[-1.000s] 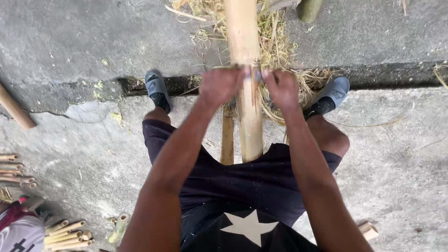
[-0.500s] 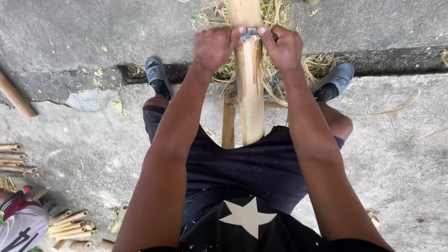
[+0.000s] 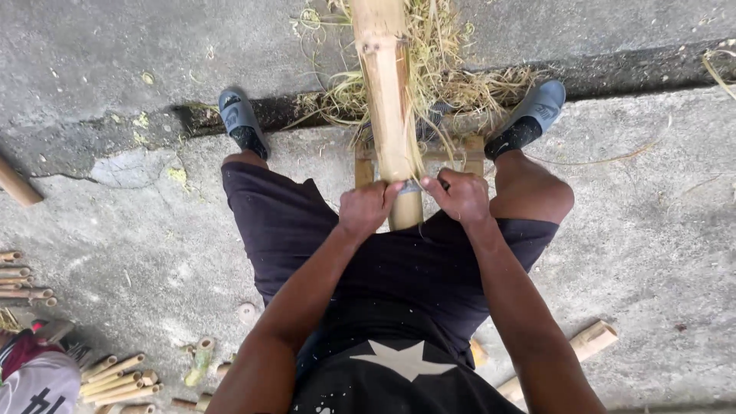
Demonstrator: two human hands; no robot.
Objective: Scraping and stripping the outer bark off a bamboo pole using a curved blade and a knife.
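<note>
A thick pale bamboo pole (image 3: 389,100) runs from between my knees up and away over the concrete floor. My left hand (image 3: 366,208) and my right hand (image 3: 462,195) sit on either side of the pole's near end, fists closed on the two ends of a small metal scraping blade (image 3: 411,186) that lies across the pole. Dry bamboo shavings (image 3: 452,73) pile around the pole near a wooden frame (image 3: 366,165). I am seated, in dark shorts and grey slippers.
Cut short bamboo pieces (image 3: 119,376) lie at the lower left, more bamboo pieces (image 3: 23,277) at the left edge. One bamboo piece (image 3: 592,341) lies at the lower right. A dark crack (image 3: 138,123) crosses the concrete floor.
Both hands have pulled the blade down the pole toward my body, from far up the pole to its near end.
</note>
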